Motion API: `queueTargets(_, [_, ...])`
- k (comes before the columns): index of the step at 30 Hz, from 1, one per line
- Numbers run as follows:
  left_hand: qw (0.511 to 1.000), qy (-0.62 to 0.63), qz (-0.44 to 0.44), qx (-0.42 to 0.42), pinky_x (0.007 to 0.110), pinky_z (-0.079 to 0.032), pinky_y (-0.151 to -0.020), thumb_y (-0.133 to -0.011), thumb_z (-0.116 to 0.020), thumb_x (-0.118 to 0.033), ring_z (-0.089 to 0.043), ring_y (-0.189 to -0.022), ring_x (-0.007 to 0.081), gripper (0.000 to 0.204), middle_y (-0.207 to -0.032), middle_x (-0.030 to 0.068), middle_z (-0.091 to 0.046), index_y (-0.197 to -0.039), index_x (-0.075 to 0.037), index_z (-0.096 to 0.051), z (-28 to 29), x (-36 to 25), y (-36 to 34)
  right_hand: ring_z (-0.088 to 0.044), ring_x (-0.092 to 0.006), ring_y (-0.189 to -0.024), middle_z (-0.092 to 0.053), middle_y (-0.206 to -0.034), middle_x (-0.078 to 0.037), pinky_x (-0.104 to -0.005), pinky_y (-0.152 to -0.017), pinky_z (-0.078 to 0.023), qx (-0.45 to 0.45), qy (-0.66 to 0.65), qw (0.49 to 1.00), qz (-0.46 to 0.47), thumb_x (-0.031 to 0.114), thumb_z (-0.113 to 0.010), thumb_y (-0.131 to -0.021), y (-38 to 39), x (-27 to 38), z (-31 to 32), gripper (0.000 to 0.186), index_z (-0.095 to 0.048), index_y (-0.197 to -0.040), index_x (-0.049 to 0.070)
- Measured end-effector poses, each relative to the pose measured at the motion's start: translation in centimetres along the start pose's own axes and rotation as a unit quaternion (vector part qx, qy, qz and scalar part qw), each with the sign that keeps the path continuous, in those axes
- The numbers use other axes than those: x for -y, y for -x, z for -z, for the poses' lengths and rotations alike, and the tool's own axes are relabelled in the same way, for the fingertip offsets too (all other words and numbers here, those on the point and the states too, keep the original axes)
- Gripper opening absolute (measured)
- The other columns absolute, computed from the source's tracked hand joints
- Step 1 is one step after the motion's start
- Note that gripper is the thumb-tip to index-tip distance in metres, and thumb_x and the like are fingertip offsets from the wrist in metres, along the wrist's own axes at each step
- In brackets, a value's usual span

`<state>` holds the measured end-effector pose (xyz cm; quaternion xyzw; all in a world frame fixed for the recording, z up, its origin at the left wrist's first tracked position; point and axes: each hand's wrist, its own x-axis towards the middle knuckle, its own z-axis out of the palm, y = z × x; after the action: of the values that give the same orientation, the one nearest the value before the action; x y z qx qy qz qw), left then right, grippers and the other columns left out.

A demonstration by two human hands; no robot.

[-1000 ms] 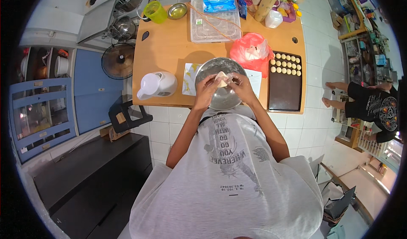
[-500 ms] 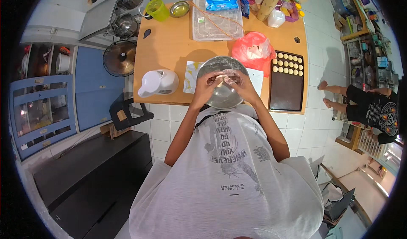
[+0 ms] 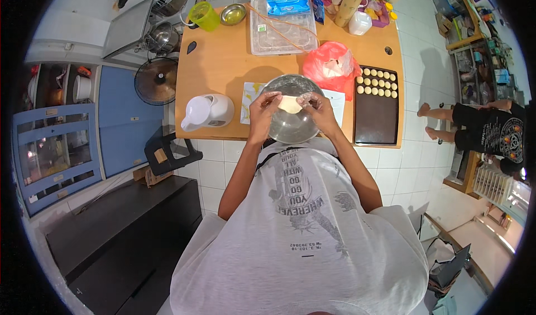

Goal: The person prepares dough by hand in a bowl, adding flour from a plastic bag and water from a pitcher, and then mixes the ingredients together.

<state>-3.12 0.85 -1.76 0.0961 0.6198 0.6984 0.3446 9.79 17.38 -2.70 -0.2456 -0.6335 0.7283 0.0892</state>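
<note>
A flat piece of pale dough point(image 3: 290, 104) is pinched between my left hand point(image 3: 265, 111) and my right hand point(image 3: 316, 109) above a steel bowl point(image 3: 292, 129); my right fingers carry white flecks. The bowl overlaps a printed sheet or mat point(image 3: 245, 111) on the table. To my right, a dark baking tray point(image 3: 375, 122) holds several round dough balls point(image 3: 382, 81) in rows at its far end. A pink plastic bag point(image 3: 329, 63) lies between bowl and tray, and a white jug point(image 3: 212, 114) stands to my left.
The wooden table point(image 3: 206, 69) bears a clear box point(image 3: 279, 36), tissue pack point(image 3: 287, 5), green cup point(image 3: 204, 16), small metal bowl point(image 3: 233, 14) and assorted bottles. A fan point(image 3: 155, 80) and black stool point(image 3: 170, 150) are left. A person in black point(image 3: 488, 128) is right, by shelves.
My hands have drawn slightly apart, and the dough between them now shows as a wider, flat piece. The person on the right has shifted slightly.
</note>
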Motion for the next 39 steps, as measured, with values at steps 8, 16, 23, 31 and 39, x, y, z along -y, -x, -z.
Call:
queueTargets(8, [0.978,0.18,0.099,0.023,0.026,-0.053,-0.092,-0.101,-0.071,-0.013,-0.066,-0.11,0.013,0.024,-0.12,0.0036,-0.068,-0.123,-0.005,-0.067,-0.5,1.9,0.6,-0.064,-0.0096,-0.09,-0.072,-0.101,-0.003,-0.0304,-0.079,-0.053,0.021,-0.006,1.0,-0.006,0.022,-0.074,-0.098,0.4,0.5,-0.4,0.031,-0.068,-0.121,0.001])
queueTargets(16, [0.98,-0.174,-0.023,0.093,0.028,-0.052,-0.088,-0.096,-0.074,-0.011,-0.067,-0.098,0.0117,0.031,-0.105,0.0079,-0.074,-0.124,0.0,-0.068,-0.3,-0.7,0.8,-0.066,-0.0118,-0.088,-0.075,-0.098,-0.007,-0.0306,-0.079,-0.053,0.048,0.064,0.997,0.011,0.017,-0.074,-0.097,0.1,0.5,0.0,0.024,-0.073,-0.112,-0.001])
queueTargets(23, [0.995,-0.092,-0.038,0.014,0.027,-0.052,-0.086,-0.098,-0.073,-0.013,-0.067,-0.099,0.0117,0.03,-0.106,0.007,-0.075,-0.123,0.003,-0.068,-0.7,-0.9,0.6,-0.067,-0.0125,-0.087,-0.075,-0.094,-0.006,-0.0305,-0.081,-0.053,0.004,0.022,1.0,0.001,0.015,-0.074,-0.096,-0.1,0.6,-0.2,0.019,-0.073,-0.11,0.001])
queueTargets(31, [0.99,-0.123,-0.017,0.062,0.027,-0.052,-0.084,-0.1,-0.07,-0.015,-0.066,-0.092,0.0108,0.02,-0.1,0.0063,-0.074,-0.11,0.002,-0.073,-0.7,-0.4,0.6,-0.069,-0.0172,-0.09,-0.076,-0.102,-0.012,-0.033,-0.082,-0.054,0.026,0.114,0.993,0.021,0.022,-0.076,-0.095,-0.1,-0.5,-0.3,0.037,-0.07,-0.121,-0.005])
queueTargets(39, [0.996,-0.073,-0.036,0.031,0.028,-0.053,-0.088,-0.1,-0.071,-0.017,-0.066,-0.099,0.0124,0.025,-0.105,0.0074,-0.073,-0.114,0.003,-0.071,-1.2,0.0,0.7,-0.067,-0.0158,-0.084,-0.075,-0.1,-0.013,-0.0315,-0.077,-0.053,0.03,0.09,0.995,0.011,0.028,-0.075,-0.098,-0.3,-2.0,-0.2,0.042,-0.068,-0.121,-0.006])
